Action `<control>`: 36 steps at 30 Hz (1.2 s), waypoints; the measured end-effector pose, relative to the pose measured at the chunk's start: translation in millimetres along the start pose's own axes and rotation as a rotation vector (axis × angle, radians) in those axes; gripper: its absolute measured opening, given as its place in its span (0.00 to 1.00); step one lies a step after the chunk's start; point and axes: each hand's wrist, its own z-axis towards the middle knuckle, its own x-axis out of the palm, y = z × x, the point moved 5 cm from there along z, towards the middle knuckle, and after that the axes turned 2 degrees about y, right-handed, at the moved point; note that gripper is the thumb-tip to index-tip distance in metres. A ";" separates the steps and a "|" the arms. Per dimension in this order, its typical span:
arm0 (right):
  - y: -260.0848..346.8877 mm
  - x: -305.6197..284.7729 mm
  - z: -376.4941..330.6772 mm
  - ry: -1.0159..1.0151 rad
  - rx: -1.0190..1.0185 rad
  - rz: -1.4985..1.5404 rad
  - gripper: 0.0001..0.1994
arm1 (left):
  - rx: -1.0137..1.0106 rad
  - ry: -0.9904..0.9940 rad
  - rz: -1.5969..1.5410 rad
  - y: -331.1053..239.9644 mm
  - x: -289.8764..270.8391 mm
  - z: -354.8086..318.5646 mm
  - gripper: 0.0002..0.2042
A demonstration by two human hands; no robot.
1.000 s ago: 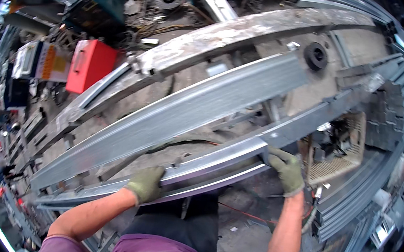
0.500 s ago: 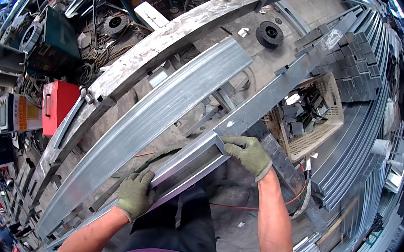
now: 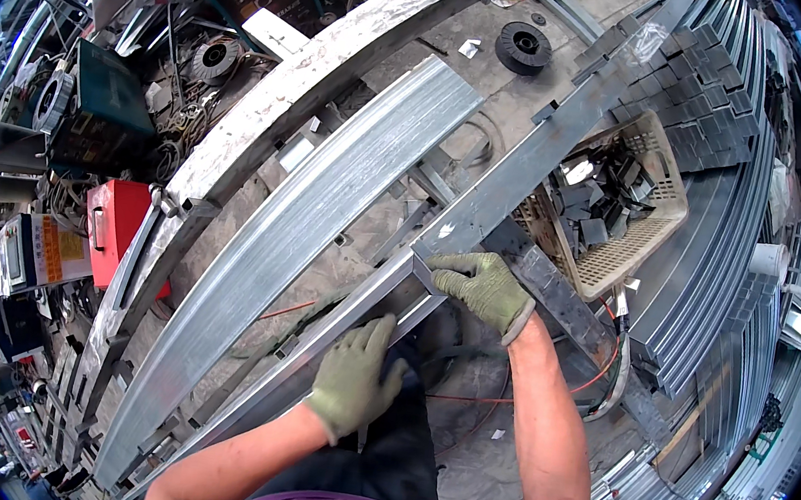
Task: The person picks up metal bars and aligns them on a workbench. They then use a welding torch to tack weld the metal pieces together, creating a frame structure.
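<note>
A long grey steel channel (image 3: 331, 329), open side toward me, runs from the lower left up to the middle and meets a flat steel beam (image 3: 518, 192). At its upper end my right hand (image 3: 485, 290), in a green work glove, pinches a small metal plate (image 3: 421, 275) set at the channel's mouth. My left hand (image 3: 355, 374), gloved the same way, is over the channel's near side, thumb apart and fingers stretched out. Whether its fingertips touch the metal is hard to tell. A wide galvanized profile (image 3: 300, 213) lies beyond the channel, to its left.
Right of the beam stands a beige plastic crate (image 3: 666, 218) of small metal pieces. Behind it are stacked square tubes (image 3: 703, 107) and long profiles (image 3: 707, 278). A black spool (image 3: 523, 48) lies at the back. A red box (image 3: 118, 230) is at left; an orange hose (image 3: 472, 399) crosses the floor.
My left hand has moved right and up along the channel, its fingers now stretched out. The right hand stays at the channel's end. The whole view has shifted slightly.
</note>
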 end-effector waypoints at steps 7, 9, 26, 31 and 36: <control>5.6 2.6 -2.4 0.010 -0.037 0.038 0.15 | -0.058 0.091 0.038 25.8 29.2 22.8 0.24; 5.6 1.9 -4.0 0.008 -0.033 0.061 0.15 | -0.051 0.072 0.039 24.7 31.1 23.3 0.24; -16.5 17.8 -11.1 -0.177 -0.114 0.176 0.16 | 0.033 -0.057 -0.016 16.8 26.2 32.5 0.26; -16.4 17.3 -14.6 -0.194 -0.070 0.196 0.16 | 0.391 -0.323 -0.090 -3.3 -19.5 13.9 0.26; -13.8 19.3 -15.7 -0.191 -0.049 0.189 0.16 | -0.006 -0.192 0.237 26.5 -25.6 56.3 0.27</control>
